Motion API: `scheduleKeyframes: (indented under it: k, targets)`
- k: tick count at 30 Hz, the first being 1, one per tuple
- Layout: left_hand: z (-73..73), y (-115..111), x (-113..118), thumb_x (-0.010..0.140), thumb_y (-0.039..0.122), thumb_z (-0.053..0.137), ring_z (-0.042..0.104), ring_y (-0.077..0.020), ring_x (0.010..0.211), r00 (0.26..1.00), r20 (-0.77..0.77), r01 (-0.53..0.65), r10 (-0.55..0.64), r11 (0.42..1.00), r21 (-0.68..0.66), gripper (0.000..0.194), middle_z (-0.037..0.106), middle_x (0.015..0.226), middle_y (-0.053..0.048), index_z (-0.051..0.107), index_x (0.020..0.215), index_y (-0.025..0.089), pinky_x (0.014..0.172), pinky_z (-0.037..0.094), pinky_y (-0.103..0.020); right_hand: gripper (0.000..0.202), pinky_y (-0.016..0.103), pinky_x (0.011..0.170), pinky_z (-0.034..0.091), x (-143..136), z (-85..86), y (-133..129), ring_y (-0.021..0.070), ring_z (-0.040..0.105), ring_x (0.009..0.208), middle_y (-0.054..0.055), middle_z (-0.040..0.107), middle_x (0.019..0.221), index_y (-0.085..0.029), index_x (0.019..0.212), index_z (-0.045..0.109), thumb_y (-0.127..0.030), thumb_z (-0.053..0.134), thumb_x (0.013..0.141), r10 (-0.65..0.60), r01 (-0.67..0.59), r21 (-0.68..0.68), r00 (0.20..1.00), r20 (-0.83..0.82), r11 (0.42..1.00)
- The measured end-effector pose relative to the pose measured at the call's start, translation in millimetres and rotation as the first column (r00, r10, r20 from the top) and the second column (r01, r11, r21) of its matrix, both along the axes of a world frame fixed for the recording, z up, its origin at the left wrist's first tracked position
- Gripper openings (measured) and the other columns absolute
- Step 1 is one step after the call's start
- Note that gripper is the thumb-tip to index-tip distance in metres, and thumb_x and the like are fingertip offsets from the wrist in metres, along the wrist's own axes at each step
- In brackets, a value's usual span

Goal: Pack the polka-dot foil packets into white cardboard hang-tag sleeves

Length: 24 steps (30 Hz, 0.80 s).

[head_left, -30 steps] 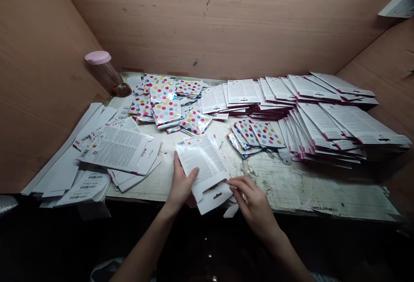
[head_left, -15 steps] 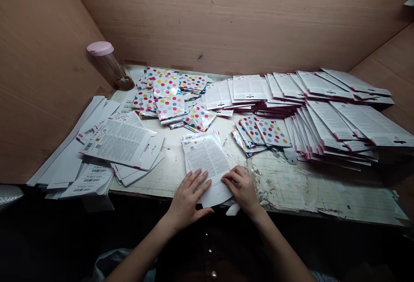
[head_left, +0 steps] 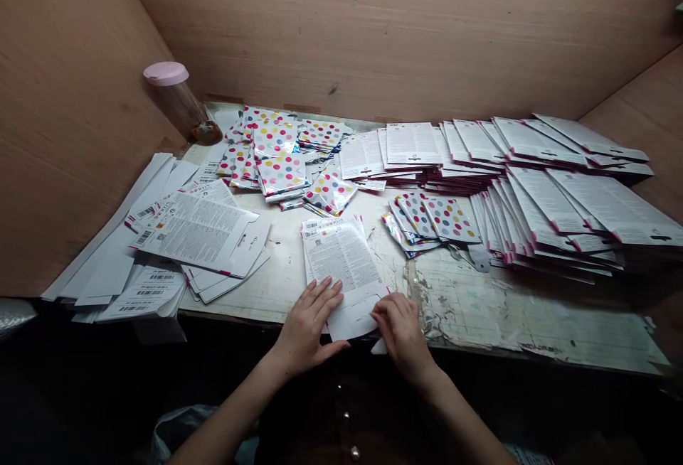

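A white printed card envelope [head_left: 344, 262] lies in front of me near the table's front edge, on top of other similar ones. Its plain flap [head_left: 349, 319] points toward me. My left hand [head_left: 309, 323] rests flat on its lower left part, fingers stretched out and thumb apart. At the flap's right edge, my right hand [head_left: 403, 326] has its fingers curled and pinched together on the card; the fingertips are partly hidden. A small white scrap [head_left: 379, 346] shows at the table edge beneath the right hand.
Polka-dot foil packets [head_left: 280, 173] are heaped at the back, with a smaller pile [head_left: 435, 220] to the right. Stacked envelopes [head_left: 555, 202] fill the right side. Loose envelopes [head_left: 203, 230] and barcode sheets [head_left: 146, 294] lie left, near a pink-lidded bottle [head_left: 184, 106].
My right hand has moved slightly down along the envelope's right side, from the card's face to the flap's edge. The left hand stays flat on the envelope.
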<state>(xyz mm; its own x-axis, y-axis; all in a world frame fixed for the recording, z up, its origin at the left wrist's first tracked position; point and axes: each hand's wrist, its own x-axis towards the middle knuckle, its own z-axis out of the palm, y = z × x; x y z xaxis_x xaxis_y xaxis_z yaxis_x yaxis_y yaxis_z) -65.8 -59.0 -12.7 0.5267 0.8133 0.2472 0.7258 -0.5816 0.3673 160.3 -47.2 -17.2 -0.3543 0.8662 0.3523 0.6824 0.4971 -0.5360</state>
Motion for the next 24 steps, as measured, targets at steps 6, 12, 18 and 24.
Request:
scheduleKeyframes:
  k: [6, 12, 18, 24]
  targets:
    - [-0.9, 0.4, -0.4, 0.081, 0.052, 0.063, 0.035, -0.0313, 0.139, 1.0, 0.007, -0.002, 0.002, 1.0, 0.006, 0.065, 0.049, 0.143, -0.015, 0.047, 0.13, 0.013, 0.113, 0.031, -0.053, 0.016, 0.034, 0.074, 0.036, -5.4, -4.4, 27.0, 0.0205, 0.052, 0.082, 0.004, 0.056, 0.083, -0.02, 0.085, 0.057, -0.023, 0.046, 0.096, -0.051, 0.052, -0.036, 0.998, 0.027, 0.998]
    - [-0.6, -0.6, -0.4, 0.08, 0.051, 0.064, 0.035, -0.0308, 0.139, 1.0, 0.015, -0.004, 0.004, 1.0, -0.005, 0.065, 0.05, 0.143, -0.014, 0.047, 0.13, 0.013, 0.113, 0.031, -0.053, 0.018, 0.036, 0.078, 0.031, -1.4, -6.1, 23.5, 0.0195, 0.052, 0.081, 0.004, 0.058, 0.083, -0.018, 0.083, 0.055, -0.02, 0.044, 0.097, 0.026, -0.03, 0.029, 0.992, 0.122, 0.999]
    - [-0.7, 0.2, -0.8, 0.082, 0.053, 0.061, 0.035, -0.0307, 0.139, 1.0, 0.024, -0.001, 0.001, 1.0, 0.01, 0.065, 0.049, 0.143, -0.014, 0.046, 0.132, 0.014, 0.114, 0.031, -0.053, 0.013, 0.034, 0.08, 0.032, 4.0, 1.9, 19.4, 0.0193, 0.053, 0.086, 0.004, 0.058, 0.088, -0.019, 0.089, 0.056, -0.02, 0.046, 0.097, -0.023, 0.025, -0.039, 0.998, 0.052, 0.999]
    - [0.2, 1.1, 1.0, 0.082, 0.051, 0.062, 0.036, -0.0303, 0.139, 1.0, 0.02, -0.008, 0.008, 1.0, 0.009, 0.064, 0.049, 0.143, -0.013, 0.047, 0.132, 0.014, 0.114, 0.031, -0.052, 0.017, 0.034, 0.076, 0.032, -2.7, -2.4, 29.8, 0.0191, 0.052, 0.081, 0.003, 0.057, 0.083, -0.019, 0.083, 0.056, -0.021, 0.046, 0.096, 0.008, -0.006, -0.015, 0.995, 0.1, 1.0]
